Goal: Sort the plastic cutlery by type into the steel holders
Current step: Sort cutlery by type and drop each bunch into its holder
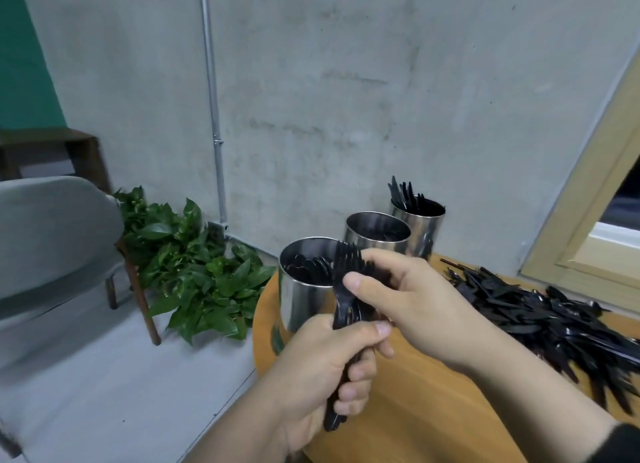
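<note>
Nearest the camera, the left hand (320, 369) had its grip wrapped round the handles of a bundle of black forks (344, 310), thumb laid across the front and fingers curled behind. The bundle stood nearly upright, its long axis running from the handle ends low by the left palm up to the tines, which leaned slightly left toward the holders. Just above, the right hand (408, 300) came in from the right and closed its grip on the upper part of the same bundle, thumb in front, fingers behind the necks of the forks.

Directly behind the tines, and just beyond them, stood the near steel holder (301, 300) at the edge of the round wooden bench (433, 403); what looked like dark spoon bowls showed inside it. The middle holder (375, 232) came next, its contents hard to make out, and the far holder (420, 225) had pointed black pieces rising above its rim. Probably the forks belonged in the middle one, which lay up and slightly right of the tines, nearer the right hand. The unsorted cutlery pile (554, 320) sprawled on the bench to the right, well apart from both hands.
</note>
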The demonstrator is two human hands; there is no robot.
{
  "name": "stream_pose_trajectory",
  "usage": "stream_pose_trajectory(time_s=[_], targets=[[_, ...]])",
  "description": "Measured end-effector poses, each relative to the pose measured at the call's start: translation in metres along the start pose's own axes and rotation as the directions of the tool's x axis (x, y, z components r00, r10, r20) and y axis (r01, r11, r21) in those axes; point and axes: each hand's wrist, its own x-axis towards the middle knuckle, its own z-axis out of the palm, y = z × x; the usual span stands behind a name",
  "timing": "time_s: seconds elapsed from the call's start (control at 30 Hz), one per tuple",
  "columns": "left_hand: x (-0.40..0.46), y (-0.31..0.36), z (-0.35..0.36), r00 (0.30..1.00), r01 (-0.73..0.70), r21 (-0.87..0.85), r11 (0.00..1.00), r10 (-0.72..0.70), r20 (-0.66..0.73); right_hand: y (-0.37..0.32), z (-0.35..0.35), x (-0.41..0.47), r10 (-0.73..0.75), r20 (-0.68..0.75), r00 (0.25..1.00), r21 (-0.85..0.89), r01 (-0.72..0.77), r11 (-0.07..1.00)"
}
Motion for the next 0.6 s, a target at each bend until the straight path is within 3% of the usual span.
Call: stream_pose_trajectory(time_s=[0.2,0.37,0.6], targets=[[0.016,0.000,0.027,0.993,0.062,0.138,0.988,-0.075,0.094,0.003,-0.021,-0.020,0.025,-0.132,0.991,-0.090,-0.037,0.995],[0.030,0.005,0.037,0.999,-0.032,0.215,0.976,0.025,0.033,0.010,-0.045,-0.020,0.035,-0.287,0.957,-0.179,-0.090,0.980],[0.061,0.023,0.044,0.981,-0.190,0.314,0.930,0.194,0.018,0.014,-0.071,0.006,-0.056,-0.350,0.935,-0.228,-0.027,0.973]])
